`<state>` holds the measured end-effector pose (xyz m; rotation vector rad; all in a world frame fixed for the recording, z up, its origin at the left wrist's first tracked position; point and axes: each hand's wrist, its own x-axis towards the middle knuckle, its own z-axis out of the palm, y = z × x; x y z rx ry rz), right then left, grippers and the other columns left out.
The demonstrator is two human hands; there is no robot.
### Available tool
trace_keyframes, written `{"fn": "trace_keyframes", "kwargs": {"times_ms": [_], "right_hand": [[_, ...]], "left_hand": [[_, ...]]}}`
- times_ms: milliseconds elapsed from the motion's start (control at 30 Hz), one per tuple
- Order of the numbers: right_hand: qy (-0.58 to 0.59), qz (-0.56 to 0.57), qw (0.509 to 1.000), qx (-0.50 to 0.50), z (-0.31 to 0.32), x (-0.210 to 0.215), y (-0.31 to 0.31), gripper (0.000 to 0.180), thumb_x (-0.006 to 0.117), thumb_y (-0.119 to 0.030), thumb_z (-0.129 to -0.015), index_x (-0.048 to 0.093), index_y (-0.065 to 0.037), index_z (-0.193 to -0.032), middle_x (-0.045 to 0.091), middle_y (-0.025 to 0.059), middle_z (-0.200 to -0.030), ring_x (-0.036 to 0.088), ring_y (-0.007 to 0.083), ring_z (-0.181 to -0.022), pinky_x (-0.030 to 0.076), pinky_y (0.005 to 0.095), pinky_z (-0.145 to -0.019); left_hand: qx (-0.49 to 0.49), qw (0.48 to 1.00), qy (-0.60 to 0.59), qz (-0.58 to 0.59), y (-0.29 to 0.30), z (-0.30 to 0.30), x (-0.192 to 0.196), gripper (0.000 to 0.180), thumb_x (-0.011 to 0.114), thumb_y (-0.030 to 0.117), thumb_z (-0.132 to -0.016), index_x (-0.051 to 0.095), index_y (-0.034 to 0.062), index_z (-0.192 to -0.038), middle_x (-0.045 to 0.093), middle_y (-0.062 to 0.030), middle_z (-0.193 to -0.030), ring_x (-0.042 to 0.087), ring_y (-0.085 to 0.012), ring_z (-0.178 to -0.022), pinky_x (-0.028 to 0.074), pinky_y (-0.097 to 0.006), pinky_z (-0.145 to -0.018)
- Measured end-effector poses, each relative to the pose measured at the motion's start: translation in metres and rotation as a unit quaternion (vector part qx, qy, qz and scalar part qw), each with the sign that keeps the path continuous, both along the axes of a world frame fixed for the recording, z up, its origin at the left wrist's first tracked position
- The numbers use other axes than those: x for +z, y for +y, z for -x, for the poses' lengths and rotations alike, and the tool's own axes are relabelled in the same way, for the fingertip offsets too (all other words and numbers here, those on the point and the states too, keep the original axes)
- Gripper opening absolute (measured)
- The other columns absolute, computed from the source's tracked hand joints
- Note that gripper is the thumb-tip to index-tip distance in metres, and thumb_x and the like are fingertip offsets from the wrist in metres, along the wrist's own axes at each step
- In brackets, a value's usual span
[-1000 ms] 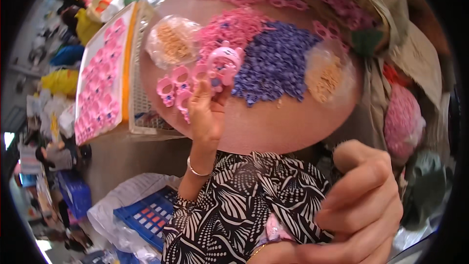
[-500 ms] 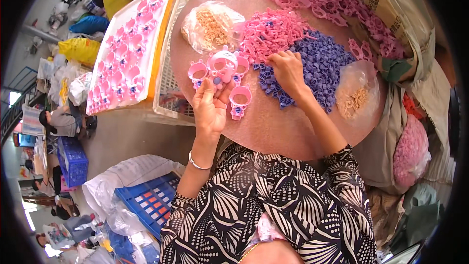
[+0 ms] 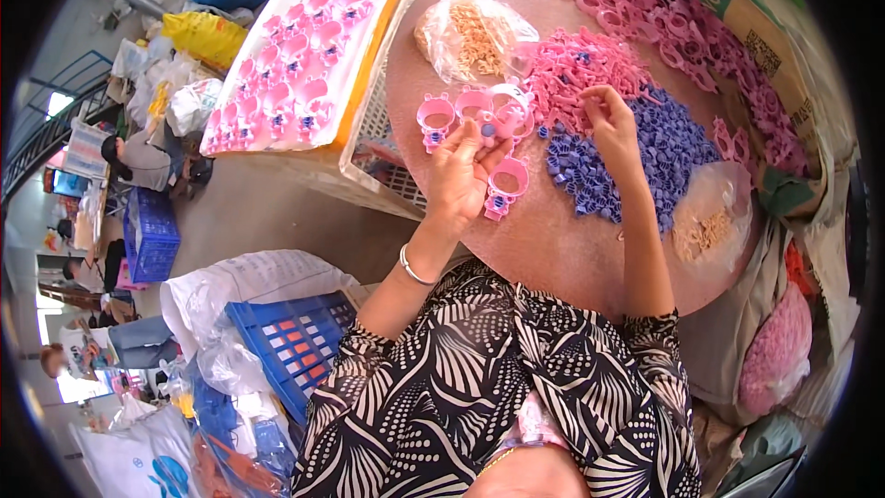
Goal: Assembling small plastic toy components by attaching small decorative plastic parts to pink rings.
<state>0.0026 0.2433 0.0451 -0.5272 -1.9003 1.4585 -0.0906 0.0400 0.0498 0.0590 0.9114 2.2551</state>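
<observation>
My left hand [image 3: 458, 175] is raised over the round brown table [image 3: 553, 249] and pinches a pink ring-shaped plastic piece [image 3: 498, 122]. Similar pink ring pieces lie by it, at its left [image 3: 435, 115] and just under its thumb [image 3: 507, 181]. My right hand [image 3: 613, 124] rests with curled fingers where a heap of small pink parts [image 3: 576, 69] meets a heap of small purple parts [image 3: 664, 143]. Its fingertips touch the pink heap, and whether they hold a part is hidden.
Two clear bags of tan bits [image 3: 475, 32] [image 3: 705, 226] lie on the table, and more pink pieces [image 3: 682, 18] line its far edge. A white tray of pink ring pieces [image 3: 304, 65] stands to the left. A blue crate [image 3: 295, 341] and sacks sit on the floor; people sit far left.
My right hand has gone from close to the camera at lower right out to the heaps on the table. My left hand still holds up a pink piece. The view has tilted.
</observation>
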Motion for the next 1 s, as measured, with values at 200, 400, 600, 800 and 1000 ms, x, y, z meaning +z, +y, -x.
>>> {"fn": "trace_keyframes", "kwargs": {"times_ms": [200, 400, 600, 800, 1000], "right_hand": [[0.139, 0.185, 0.962, 0.144, -0.008, 0.021, -0.034, 0.008, 0.061, 0.001, -0.087, 0.06, -0.001, -0.095, 0.064, 0.0039, -0.093, 0.061, 0.01, -0.083, 0.049, 0.0215, -0.076], [0.098, -0.218, 0.971, 0.025, -0.006, 0.029, -0.058, 0.016, 0.077, -0.006, -0.067, 0.067, -0.01, -0.079, 0.064, -0.001, -0.087, 0.056, 0.0169, -0.09, 0.04, 0.0315, -0.084], [0.072, -0.317, 0.945, -0.02, -0.009, 0.035, -0.067, 0.018, 0.078, -0.015, -0.067, 0.069, -0.013, -0.082, 0.062, -0.0018, -0.084, 0.054, 0.0168, -0.094, 0.034, 0.0328, -0.087], [0.071, -0.351, 0.933, -0.047, -0.01, 0.036, -0.07, 0.016, 0.076, -0.016, -0.068, 0.069, -0.013, -0.083, 0.063, -0.0018, -0.086, 0.054, 0.0194, -0.093, 0.033, 0.0337, -0.088], [0.093, -0.341, 0.935, -0.038, -0.01, 0.034, -0.066, 0.014, 0.075, -0.02, -0.072, 0.07, -0.016, -0.084, 0.064, -0.0042, -0.084, 0.051, 0.017, -0.09, 0.03, 0.0337, -0.086]], "left_hand": [[-0.034, 0.998, 0.046, 0.036, 0.01, -0.004, 0.002, 0.024, 0.049, 0.018, -0.098, 0.058, -0.003, -0.105, 0.058, -0.0065, -0.086, 0.063, -0.0183, -0.081, 0.057, -0.036, -0.085], [-0.047, 0.991, 0.117, 0.042, 0.012, -0.007, -0.006, 0.027, 0.049, 0.02, -0.098, 0.057, -0.0032, -0.11, 0.059, -0.0078, -0.096, 0.062, -0.0178, -0.088, 0.055, -0.036, -0.087], [-0.048, 0.979, 0.196, 0.034, 0.013, -0.014, 0.0, 0.028, 0.049, 0.02, -0.098, 0.056, -0.0025, -0.113, 0.061, -0.0083, -0.103, 0.062, -0.0167, -0.094, 0.055, -0.035, -0.088], [-0.056, 0.975, 0.213, 0.028, 0.01, -0.014, -0.008, 0.028, 0.048, 0.02, -0.098, 0.056, -0.0015, -0.115, 0.061, -0.0065, -0.105, 0.061, -0.0147, -0.094, 0.054, -0.033, -0.089], [-0.026, 0.98, 0.198, 0.024, 0.012, -0.02, 0.0, 0.029, 0.05, 0.02, -0.098, 0.059, -0.0015, -0.115, 0.059, -0.0009, -0.094, 0.057, -0.0074, -0.083, 0.056, -0.027, -0.083]]}}
